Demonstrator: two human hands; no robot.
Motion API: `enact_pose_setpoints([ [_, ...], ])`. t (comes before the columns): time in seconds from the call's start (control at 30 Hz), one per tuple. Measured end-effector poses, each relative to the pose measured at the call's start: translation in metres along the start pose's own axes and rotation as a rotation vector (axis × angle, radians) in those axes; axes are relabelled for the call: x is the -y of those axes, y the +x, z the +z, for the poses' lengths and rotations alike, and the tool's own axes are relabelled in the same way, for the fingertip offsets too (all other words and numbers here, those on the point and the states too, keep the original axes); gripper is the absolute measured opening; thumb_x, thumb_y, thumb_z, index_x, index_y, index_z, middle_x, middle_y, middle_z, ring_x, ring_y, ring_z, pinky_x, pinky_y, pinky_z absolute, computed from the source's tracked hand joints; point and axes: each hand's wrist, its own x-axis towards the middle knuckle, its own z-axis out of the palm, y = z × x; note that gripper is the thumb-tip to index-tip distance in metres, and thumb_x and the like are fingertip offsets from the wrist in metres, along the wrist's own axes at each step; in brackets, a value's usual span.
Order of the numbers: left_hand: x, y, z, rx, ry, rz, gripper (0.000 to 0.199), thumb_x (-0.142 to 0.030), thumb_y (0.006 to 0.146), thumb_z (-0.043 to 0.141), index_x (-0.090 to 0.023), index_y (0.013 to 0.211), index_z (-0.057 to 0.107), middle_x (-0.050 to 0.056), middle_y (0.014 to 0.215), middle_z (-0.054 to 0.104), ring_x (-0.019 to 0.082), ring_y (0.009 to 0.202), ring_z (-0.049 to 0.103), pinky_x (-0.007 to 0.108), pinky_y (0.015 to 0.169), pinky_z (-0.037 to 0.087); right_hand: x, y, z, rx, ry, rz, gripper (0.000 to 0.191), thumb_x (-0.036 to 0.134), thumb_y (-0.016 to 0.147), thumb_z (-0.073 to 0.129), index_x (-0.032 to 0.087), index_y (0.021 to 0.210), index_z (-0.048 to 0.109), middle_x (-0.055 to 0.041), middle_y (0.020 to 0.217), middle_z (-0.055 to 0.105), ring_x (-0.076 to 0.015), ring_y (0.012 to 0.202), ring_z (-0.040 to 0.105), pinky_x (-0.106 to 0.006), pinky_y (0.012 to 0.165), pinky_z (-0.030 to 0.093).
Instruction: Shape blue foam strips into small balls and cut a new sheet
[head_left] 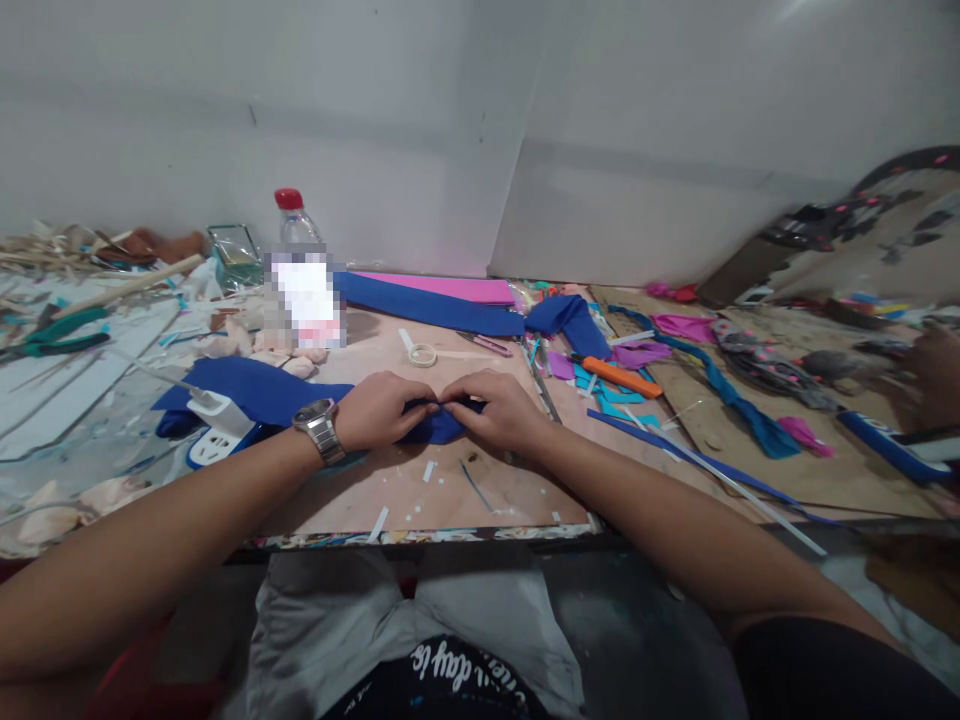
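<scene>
A long blue fabric strip (259,388) runs across the table from the left and ends between my two hands. My left hand (385,408), with a metal watch on the wrist, pinches the strip near its end. Close beside it, my right hand (495,408) pinches the same end, the fingertips of both hands almost meeting. Part of the cloth hangs below the fingers, and the exact fold between them is hidden. Just beyond my hands lie a small roll of tape (421,355) and a pink cutter (484,345).
A bottle with a red cap (289,200) stands behind. Left are a white power strip (221,440) and green-handled pliers (67,330). More blue fabric (435,305) lies at the back. An orange utility knife (621,376) and fabric scraps are on the right. Someone's hand (941,370) shows far right.
</scene>
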Motion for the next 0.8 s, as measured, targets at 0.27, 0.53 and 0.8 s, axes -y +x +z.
enact_pose_setpoints([
  [0.27, -0.007, -0.001, -0.004, 0.008, -0.088, 0.01, 0.032, -0.036, 0.102, 0.048, -0.02, 0.104, 0.076, 0.006, 0.092, 0.079, 0.02, 0.078, 0.069, 0.031, 0.072, 0.044, 0.003, 0.001, -0.002, 0.001, -0.009, 0.01, 0.012, 0.024, 0.09, 0.067, 0.021, 0.095, 0.077, -0.0048, 0.091, 0.081, -0.0199, 0.084, 0.073, -0.032, 0.084, 0.052],
  [0.53, -0.008, -0.001, -0.004, 0.006, -0.091, -0.04, 0.028, -0.027, 0.097, 0.049, -0.02, 0.107, 0.075, 0.005, 0.095, 0.079, 0.021, 0.081, 0.07, 0.032, 0.074, 0.045, 0.001, 0.0, 0.001, -0.011, -0.011, -0.015, 0.014, 0.019, 0.089, 0.065, 0.021, 0.096, 0.077, -0.0041, 0.091, 0.08, -0.0192, 0.084, 0.073, -0.031, 0.084, 0.052],
  [0.8, -0.012, -0.001, -0.007, 0.043, -0.085, -0.095, 0.034, -0.019, 0.091, 0.043, -0.019, 0.108, 0.072, 0.006, 0.102, 0.077, 0.023, 0.09, 0.068, 0.034, 0.081, 0.046, 0.0, 0.001, 0.001, -0.028, 0.01, -0.098, 0.015, 0.013, 0.088, 0.064, 0.02, 0.095, 0.075, -0.0039, 0.092, 0.08, -0.0184, 0.085, 0.073, -0.032, 0.085, 0.052],
])
